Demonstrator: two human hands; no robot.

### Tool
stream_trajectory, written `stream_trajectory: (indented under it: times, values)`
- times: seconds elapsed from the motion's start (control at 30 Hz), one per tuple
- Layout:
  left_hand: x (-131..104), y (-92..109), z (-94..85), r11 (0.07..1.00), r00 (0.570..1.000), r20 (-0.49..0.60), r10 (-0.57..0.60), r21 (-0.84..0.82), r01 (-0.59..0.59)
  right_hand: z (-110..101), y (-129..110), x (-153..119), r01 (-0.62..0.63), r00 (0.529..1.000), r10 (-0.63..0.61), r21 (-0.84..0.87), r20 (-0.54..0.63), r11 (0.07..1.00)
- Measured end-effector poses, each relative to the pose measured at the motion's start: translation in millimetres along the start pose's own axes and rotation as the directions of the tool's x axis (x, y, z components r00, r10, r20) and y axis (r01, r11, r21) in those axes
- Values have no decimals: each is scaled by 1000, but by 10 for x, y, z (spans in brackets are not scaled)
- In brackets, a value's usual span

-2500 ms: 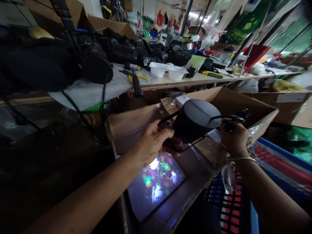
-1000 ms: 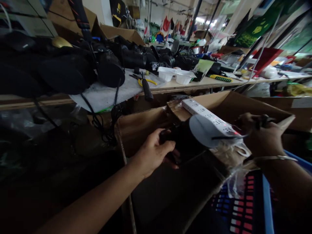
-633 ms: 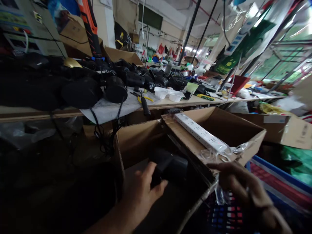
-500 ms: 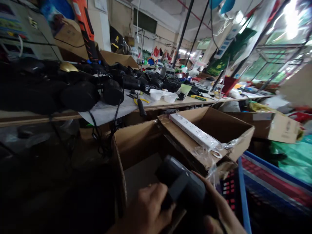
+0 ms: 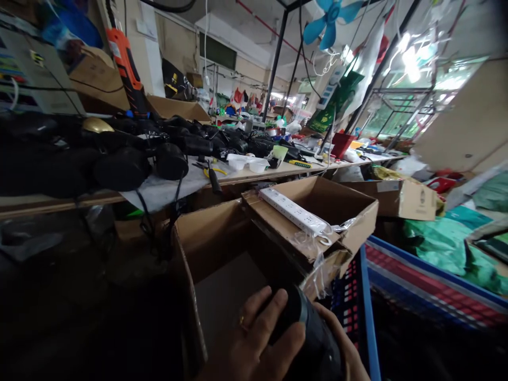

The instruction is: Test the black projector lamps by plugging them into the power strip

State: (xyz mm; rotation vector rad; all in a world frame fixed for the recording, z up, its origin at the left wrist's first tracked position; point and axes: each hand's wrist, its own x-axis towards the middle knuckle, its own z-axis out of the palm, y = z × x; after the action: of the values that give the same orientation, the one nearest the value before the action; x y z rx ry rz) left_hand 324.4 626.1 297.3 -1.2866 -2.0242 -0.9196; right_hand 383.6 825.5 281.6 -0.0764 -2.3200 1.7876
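Note:
A black rounded object is between my two hands at the bottom centre, over the near edge of an open cardboard box. My left hand, with a ring on one finger, rests its spread fingers on the object's left end. Around its right side curves my right hand, holding it; the lower part of this hand is cut off by the frame. What exactly the object is, I cannot make out in the dark.
A wooden bench crosses the view, bearing many black devices, pliers and a white tray. A white power strip lies on a second box. A blue crate stands right.
The view has swung to the right. My left hand has opened its fingers over the object's end, and the black object has turned and sits lower.

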Motion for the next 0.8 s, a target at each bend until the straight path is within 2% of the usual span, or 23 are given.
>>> stream_trajectory:
  times: [0.2, 0.3, 0.43, 0.5, 0.6, 0.7, 0.8]
  values:
    - [-55, -60, -85, 985, 992, -55, 116, -126, -122, -19, 102, -93, -84, 996, 86, 52, -26, 995]
    - [-62, -113, -128, 972, 995, -63, 83, -216, -95, -7, 162, -126, -61, 998, 63, 89, -26, 994]
    - [10, -116, -203, 955, 999, -41, -33, -295, 20, 11, 239, -161, -60, 998, 55, 161, 34, 985]
    - [63, -99, -247, 928, 985, 21, -170, -333, 167, -3, 253, -182, -66, 998, 64, 164, 18, 984]
    - [114, -105, -306, 837, 917, 192, -349, -376, 397, -77, 211, -213, -91, 991, 82, 90, 105, 992]
    - [128, -163, -344, 735, 858, 409, -311, -468, 490, -163, 112, -243, -122, 981, 127, -44, 146, 992]
    - [125, -225, -344, 634, 819, 509, -265, -548, 546, -188, -5, -275, -145, 985, 152, -84, 82, 986]
